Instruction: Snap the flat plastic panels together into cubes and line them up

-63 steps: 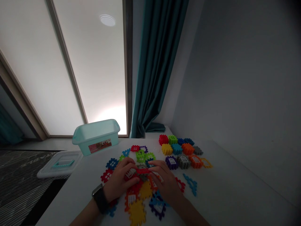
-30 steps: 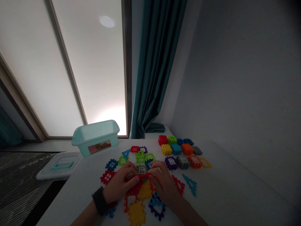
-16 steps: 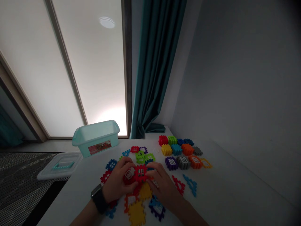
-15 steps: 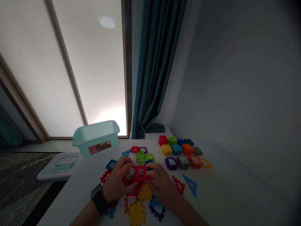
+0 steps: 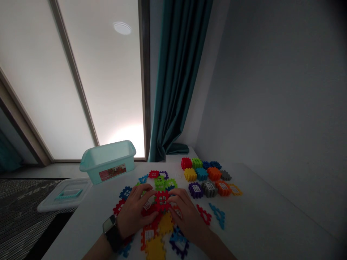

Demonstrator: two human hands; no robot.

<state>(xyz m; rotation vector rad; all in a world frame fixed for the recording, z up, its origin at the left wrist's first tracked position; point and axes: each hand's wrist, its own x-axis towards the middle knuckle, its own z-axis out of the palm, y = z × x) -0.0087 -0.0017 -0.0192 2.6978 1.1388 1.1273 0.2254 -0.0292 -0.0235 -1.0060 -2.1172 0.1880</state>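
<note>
In the middle of the pile, a red toothed building block point(image 5: 162, 199) with a pale pattern on its face lies between my two hands. My left hand point(image 5: 137, 211), with a dark watch on the wrist, curls its fingers and thumb at the block's left side. On the right side, my right hand point(image 5: 184, 215) pinches the edge with bent fingers. Other red pieces under my left hand are partly covered. Nearest below are yellow plates point(image 5: 166, 223) and a red window plate point(image 5: 148, 234); just beyond is a lime green piece point(image 5: 160, 183).
Sorted stacks of toothed blocks, such as an orange stack point(image 5: 214, 173), stand at the right back. A red triangle frame point(image 5: 204, 214) and a blue one point(image 5: 217, 215) lie right of my hand. A mint bin point(image 5: 114, 171) and its clear lid point(image 5: 65, 195) are at the left.
The red block's face has turned slightly between my fingers, and its pattern looks different. Both hands stay on it. The whole view has shifted a little.
</note>
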